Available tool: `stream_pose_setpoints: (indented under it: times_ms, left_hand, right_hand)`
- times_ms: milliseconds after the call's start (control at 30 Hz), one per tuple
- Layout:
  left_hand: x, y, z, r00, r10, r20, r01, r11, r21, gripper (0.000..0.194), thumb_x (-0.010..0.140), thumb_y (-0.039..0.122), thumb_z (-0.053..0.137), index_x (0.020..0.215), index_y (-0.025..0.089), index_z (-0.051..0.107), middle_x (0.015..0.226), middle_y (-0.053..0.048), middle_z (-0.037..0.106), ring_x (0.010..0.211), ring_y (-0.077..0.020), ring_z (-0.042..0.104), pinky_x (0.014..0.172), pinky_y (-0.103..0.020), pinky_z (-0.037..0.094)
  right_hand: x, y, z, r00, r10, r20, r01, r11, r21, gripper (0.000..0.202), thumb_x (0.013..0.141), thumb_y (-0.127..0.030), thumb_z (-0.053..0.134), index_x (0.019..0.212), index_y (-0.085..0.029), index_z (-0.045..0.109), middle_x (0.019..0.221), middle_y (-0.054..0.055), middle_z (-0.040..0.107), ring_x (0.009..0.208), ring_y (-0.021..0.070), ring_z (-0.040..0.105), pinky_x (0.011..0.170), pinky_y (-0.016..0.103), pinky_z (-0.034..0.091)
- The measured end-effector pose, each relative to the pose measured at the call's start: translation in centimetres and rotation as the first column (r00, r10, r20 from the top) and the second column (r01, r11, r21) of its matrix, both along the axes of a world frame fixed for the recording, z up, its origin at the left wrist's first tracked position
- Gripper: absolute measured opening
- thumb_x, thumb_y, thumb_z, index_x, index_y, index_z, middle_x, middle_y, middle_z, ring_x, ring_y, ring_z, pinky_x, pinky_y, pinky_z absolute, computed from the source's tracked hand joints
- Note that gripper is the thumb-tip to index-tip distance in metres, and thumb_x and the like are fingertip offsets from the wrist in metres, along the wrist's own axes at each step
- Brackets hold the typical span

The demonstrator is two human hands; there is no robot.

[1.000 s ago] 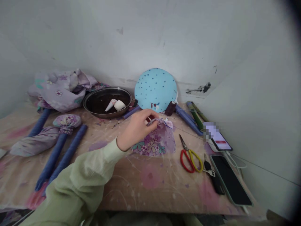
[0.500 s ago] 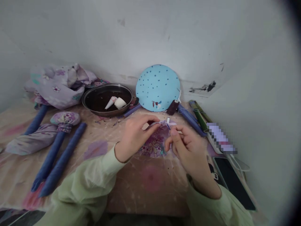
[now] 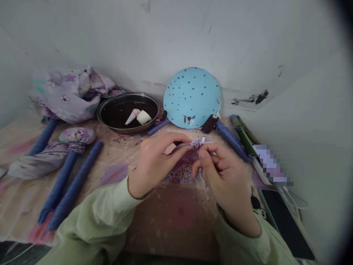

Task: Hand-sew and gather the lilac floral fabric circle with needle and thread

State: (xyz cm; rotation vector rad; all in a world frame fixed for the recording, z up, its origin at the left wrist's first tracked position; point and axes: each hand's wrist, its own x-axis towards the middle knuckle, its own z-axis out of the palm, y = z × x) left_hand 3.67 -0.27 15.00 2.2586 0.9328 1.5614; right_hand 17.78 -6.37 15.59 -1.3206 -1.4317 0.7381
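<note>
My left hand (image 3: 153, 160) pinches the gathered upper edge of a purple floral cloth (image 3: 180, 173) between thumb and fingers. The cloth hangs down behind both hands over the table. Close by on the right, my right hand (image 3: 227, 180) has thumb and forefinger pressed together at that same edge. What they grip is too small to make out. Just beyond the fingertips a small white tip (image 3: 203, 139) pokes up. Behind it lies a dark thread spool (image 3: 210, 124) against a round light-blue dotted board (image 3: 192, 97).
A dark pan (image 3: 116, 127) holding white cones stands at the back. Purple cloth (image 3: 74, 101) is heaped left, near blue wrapped rods (image 3: 77, 184) and a cloth-topped rod (image 3: 77, 136). On the right are bamboo pieces (image 3: 245, 138), a phone (image 3: 286, 221) and keys (image 3: 256, 202).
The view has shifted slightly, so the board and the right-side things appear farther right. My right fingertips have come closer to the cloth edge. My left hand keeps its pinch.
</note>
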Motion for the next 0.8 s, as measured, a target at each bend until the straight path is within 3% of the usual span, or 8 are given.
stream_pose_setpoints:
  times_ms: [233, 500, 800]
  left_hand:
    - [-0.1, -0.2, 0.0, 1.0, 0.008, -0.008, -0.008, 1.0, -0.013, 0.007, 0.077, 0.021, 0.069, 0.082, 0.017, 0.066, 0.079, 0.002, 0.073, 0.071, -0.0099, 0.068, 0.069, -0.019, 0.054]
    - [-0.1, -0.5, 0.0, 0.999, -0.014, -0.045, 0.017, 0.996, 0.086, 0.003, 0.08, 0.019, 0.065, 0.079, 0.015, 0.065, 0.076, 0.001, 0.072, 0.069, -0.0097, 0.067, 0.068, -0.018, 0.053]
    - [-0.2, -1.4, -0.6, 0.995, -0.089, -0.04, 0.095, 0.979, 0.183, 0.014, 0.082, 0.007, 0.06, 0.092, 0.014, 0.064, 0.093, -0.007, 0.072, 0.087, -0.0134, 0.067, 0.081, -0.025, 0.056]
  right_hand:
    - [0.1, 0.1, 0.0, 1.0, 0.007, 0.001, -0.007, 1.0, -0.02, 0.011, 0.092, -0.027, 0.047, 0.084, -0.02, 0.05, 0.049, -0.006, 0.06, 0.04, 0.0047, 0.05, 0.035, 0.014, 0.028]
    - [-0.1, -0.3, 0.4, 1.0, -0.006, 0.013, 0.006, 1.0, -0.015, 0.011, 0.091, -0.027, 0.049, 0.084, -0.018, 0.052, 0.048, -0.006, 0.058, 0.038, 0.0042, 0.049, 0.035, 0.014, 0.029]
    - [-0.7, -0.6, 0.2, 0.999, -0.04, -0.021, 0.041, 0.999, 0.026, 0.012, 0.092, -0.026, 0.047, 0.085, -0.019, 0.053, 0.047, -0.007, 0.056, 0.037, 0.0041, 0.046, 0.035, 0.014, 0.029]
